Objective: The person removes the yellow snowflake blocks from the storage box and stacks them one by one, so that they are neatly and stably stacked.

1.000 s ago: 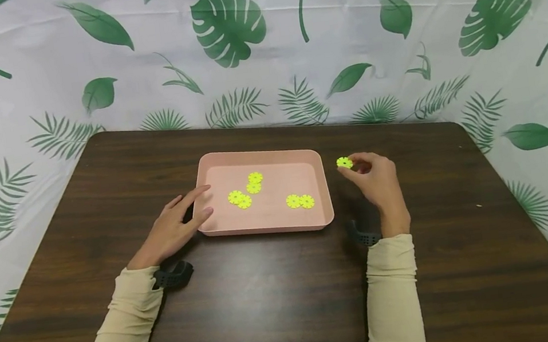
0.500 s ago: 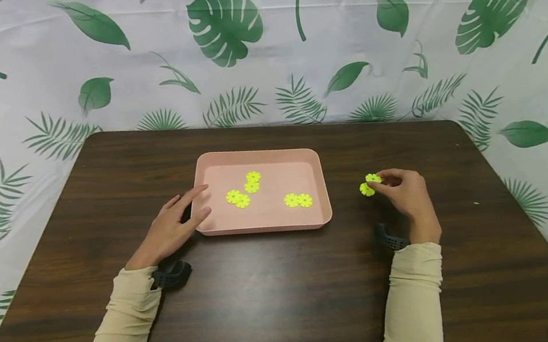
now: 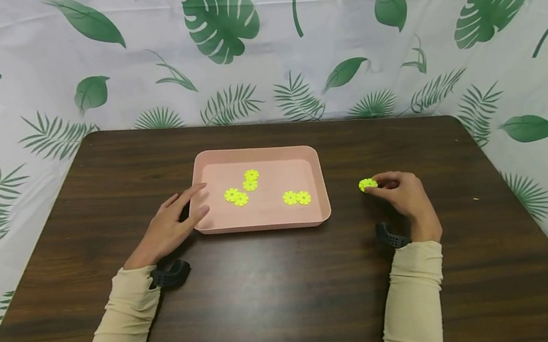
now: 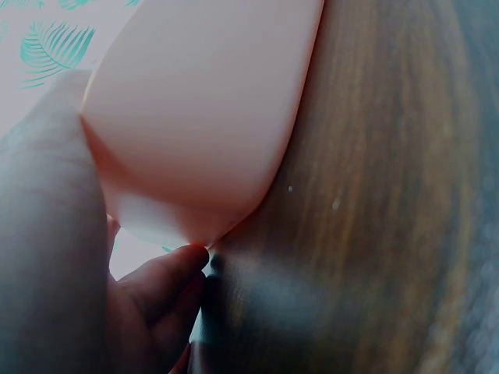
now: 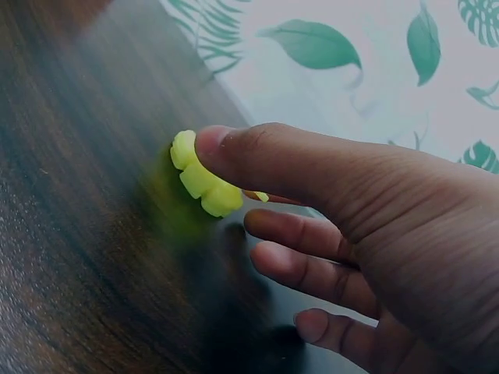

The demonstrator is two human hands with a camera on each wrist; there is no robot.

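My right hand [image 3: 401, 192] pinches a yellow-green notched disc [image 3: 367, 184] between thumb and fingers, low over the table to the right of the tray. In the right wrist view the thumb covers part of the notched disc [image 5: 204, 181], and a sliver of yellow shows behind the fingers. The other fingers are loosely bent. My left hand [image 3: 169, 225] lies at the left side of a shallow pink tray [image 3: 266, 227], thumb and forefinger spread over its rim. The left wrist view has a fingertip [image 4: 191, 255] at the tray's corner.
In the tray lie similar discs in overlapping pairs: a left pair [image 3: 236, 197], a middle pair [image 3: 251, 180] and a right pair [image 3: 296, 197]. The dark wooden table [image 3: 270, 298] ends at a leaf-patterned cloth [image 3: 262, 80] behind it.
The right hand has moved right and nearer to me with its disc. Half a second ago a second disc showed beside the held one; now they overlap. The left hand has stayed at the tray.
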